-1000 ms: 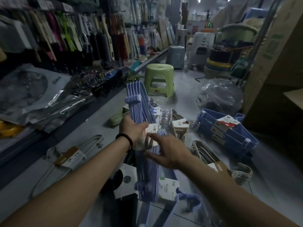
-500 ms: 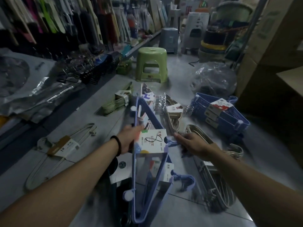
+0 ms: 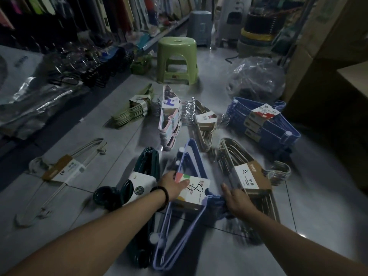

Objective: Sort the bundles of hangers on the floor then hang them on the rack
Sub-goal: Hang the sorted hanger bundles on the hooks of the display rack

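The lavender-blue plastic hanger bundle [image 3: 189, 158] lies flat on the grey tiled floor [image 3: 318, 186] at the centre of the view, its hooks [image 3: 216, 199] pointing toward 3 o'clock. The dark green plastic hanger bundle [image 3: 147, 166] lies just beside it at 9 o'clock, and the silver wire hanger bundle [image 3: 235, 154] in a brown card sleeve lies just beside it at 3 o'clock. The hands are apart, one on each side of the white paper label [image 3: 196, 189]. The left hand [image 3: 171, 185] grips the bundle at the label's 9 o'clock edge, thumb laid across the top. The right hand [image 3: 238, 200] covers the hooks, but its fingers are hidden, so I cannot tell whether they curl round the hooks or merely rest there. The step in hand looks like settling this bundle into its own slot in the sorted row. To do that well, I judge it should be squared so its long sides run parallel to its neighbours toward 12 o'clock, where the light green plastic stool [image 3: 177, 58] stands, and it should touch neither. The grip belongs on the plastic frames rather than the paper, which could tear or slide. The hooks sit very near the wire bundle's sleeve and could snag it, so the right hand should guide them clear. The darker blue plastic hanger stack [image 3: 264, 124] at 2 o'clock is the likeliest look-alike, so the two should be kept separate.
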